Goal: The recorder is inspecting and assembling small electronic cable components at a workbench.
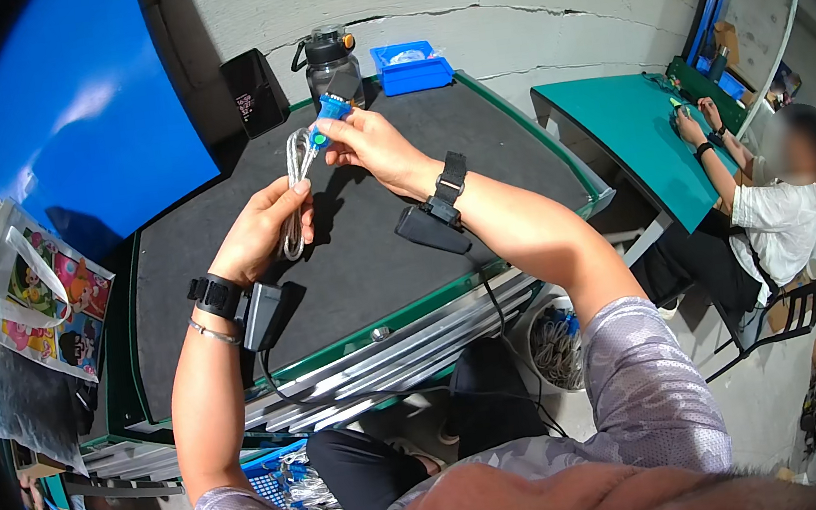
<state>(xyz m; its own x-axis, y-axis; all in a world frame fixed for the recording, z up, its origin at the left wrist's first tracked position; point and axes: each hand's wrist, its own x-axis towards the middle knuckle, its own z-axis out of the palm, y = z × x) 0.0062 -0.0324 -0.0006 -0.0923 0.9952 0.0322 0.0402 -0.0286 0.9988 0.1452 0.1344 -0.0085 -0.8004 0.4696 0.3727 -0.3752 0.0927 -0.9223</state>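
Over the dark mat of the workbench [233,305], a looped silver-clear cable [294,157] hangs between my two hands. My left hand [273,220] is closed round the lower part of the bundle, the loop ends showing beneath its fingers. In my right hand [371,148], the thumb and fingers grip the cable's blue connector [333,108], which has a green dot on its side. A black piece [344,85] sits at the connector's far end. Each wrist wears a black strap with a small box and a dark lead.
At the bench's back stand a dark bottle [330,59], a black box [255,93] and a blue bin [415,73]. Below are a white bucket of cables [557,347] and a blue basket [264,478]. A printed bag [42,297] hangs left. Another person [775,203] sits at a green table [616,136].
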